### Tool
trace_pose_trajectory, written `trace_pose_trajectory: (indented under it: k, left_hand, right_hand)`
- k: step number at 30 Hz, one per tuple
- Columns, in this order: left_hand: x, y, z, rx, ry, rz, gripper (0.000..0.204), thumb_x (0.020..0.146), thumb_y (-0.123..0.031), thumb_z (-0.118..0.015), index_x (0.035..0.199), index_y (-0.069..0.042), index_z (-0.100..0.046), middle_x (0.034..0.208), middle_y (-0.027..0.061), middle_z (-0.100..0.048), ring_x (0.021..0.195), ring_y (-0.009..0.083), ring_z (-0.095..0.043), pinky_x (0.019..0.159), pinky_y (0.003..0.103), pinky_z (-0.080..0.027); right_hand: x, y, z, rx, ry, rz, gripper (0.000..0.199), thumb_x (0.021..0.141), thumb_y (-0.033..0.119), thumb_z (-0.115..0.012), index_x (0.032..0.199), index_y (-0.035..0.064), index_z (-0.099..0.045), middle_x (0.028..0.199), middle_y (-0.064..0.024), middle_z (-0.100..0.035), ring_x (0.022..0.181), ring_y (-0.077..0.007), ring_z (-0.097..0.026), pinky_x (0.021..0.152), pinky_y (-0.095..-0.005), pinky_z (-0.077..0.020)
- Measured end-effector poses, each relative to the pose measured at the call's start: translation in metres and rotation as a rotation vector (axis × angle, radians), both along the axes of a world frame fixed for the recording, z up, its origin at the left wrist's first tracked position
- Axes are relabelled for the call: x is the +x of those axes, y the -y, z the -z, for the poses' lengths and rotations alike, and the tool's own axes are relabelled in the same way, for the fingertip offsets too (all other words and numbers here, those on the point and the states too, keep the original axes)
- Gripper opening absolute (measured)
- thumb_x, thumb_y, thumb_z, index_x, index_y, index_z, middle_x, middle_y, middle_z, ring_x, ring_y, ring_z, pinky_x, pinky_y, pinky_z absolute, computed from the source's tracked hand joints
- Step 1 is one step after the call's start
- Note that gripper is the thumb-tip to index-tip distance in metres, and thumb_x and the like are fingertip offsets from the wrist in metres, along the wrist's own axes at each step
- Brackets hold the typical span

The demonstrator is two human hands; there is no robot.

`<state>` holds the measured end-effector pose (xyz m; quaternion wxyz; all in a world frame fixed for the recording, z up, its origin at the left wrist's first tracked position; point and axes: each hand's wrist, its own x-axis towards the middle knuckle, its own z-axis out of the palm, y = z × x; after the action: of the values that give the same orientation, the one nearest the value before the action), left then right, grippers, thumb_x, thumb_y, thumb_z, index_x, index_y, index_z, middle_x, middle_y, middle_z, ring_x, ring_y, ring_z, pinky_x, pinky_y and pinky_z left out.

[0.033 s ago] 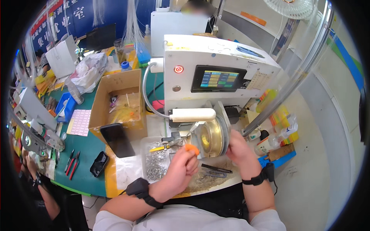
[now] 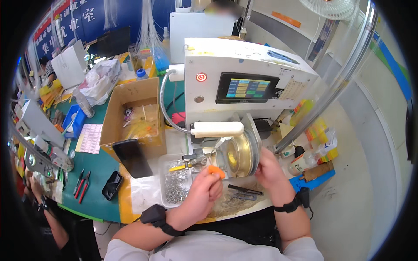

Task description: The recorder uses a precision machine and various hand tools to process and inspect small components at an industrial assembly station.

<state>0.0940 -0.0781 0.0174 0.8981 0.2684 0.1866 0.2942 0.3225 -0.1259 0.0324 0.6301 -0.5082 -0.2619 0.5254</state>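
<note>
From my end, the wheel [image 2: 239,157] reads as polished, brass-coloured metal with bright highlights. The orange piece [image 2: 216,171] at my left hand [image 2: 204,191] looks smooth and matt; I can't tell its material. Left of it I see a translucent plastic tray [image 2: 163,188] of shiny metal parts [image 2: 175,185]. The machine housing [image 2: 207,56] beyond is smooth and white, its touchscreen [image 2: 247,88] glossy. Farther left sit a matt cardboard box [image 2: 156,145], a glossy black phone [image 2: 133,158] and a crinkled plastic bag [image 2: 100,80].
</note>
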Motion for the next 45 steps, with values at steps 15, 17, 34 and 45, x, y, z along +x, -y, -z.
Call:
trace_pose_trajectory:
  k: [15,17,34,45]
  left_hand:
    - [-0.107,0.026,0.002,1.990,-0.697,0.189,0.016,0.079,-0.015,-0.081,0.093,-0.015,-0.073,0.066,0.0005,-0.058,0.059,0.0245,-0.062,0.053,0.040,-0.047]
    - [-0.113,0.028,0.009,1.998,-0.694,0.238,0.016,0.080,-0.017,-0.079,0.095,-0.015,-0.074,0.067,0.0004,-0.058,0.061,0.0239,-0.062,0.054,0.040,-0.048]
    - [-0.171,0.048,0.041,1.823,-0.614,0.364,0.025,0.096,-0.020,-0.065,0.120,-0.014,-0.067,0.089,0.0039,-0.062,0.083,0.0265,-0.066,0.070,0.041,-0.052]
    - [-0.245,0.081,0.103,1.472,-0.734,0.214,0.019,0.102,-0.014,-0.055,0.117,-0.002,-0.058,0.131,0.0183,-0.056,0.114,0.0382,-0.054,0.097,0.048,-0.049]
  right_hand:
    - [-0.075,0.111,-0.127,0.773,0.960,-0.576,0.045,0.087,0.024,-0.075,0.129,0.0094,-0.075,0.095,-0.0113,-0.067,0.088,-0.0305,-0.064,0.079,-0.0401,-0.0508]
    - [-0.096,0.089,-0.148,1.379,1.206,-0.229,0.024,0.090,0.012,-0.075,0.112,0.0033,-0.070,0.080,0.0011,-0.058,0.056,-0.0130,-0.045,0.044,-0.0289,-0.0299]
    - [-0.118,0.085,-0.078,1.514,0.802,0.331,0.026,0.098,0.029,-0.066,0.073,0.0275,-0.059,0.071,0.0069,-0.058,0.057,-0.0137,-0.045,0.064,-0.0323,-0.0295]
    - [-0.004,0.225,0.078,0.323,1.648,0.080,0.014,0.099,0.003,-0.066,0.110,-0.0037,-0.072,0.080,-0.0236,-0.061,0.070,-0.0427,-0.056,0.069,-0.0533,-0.0478]
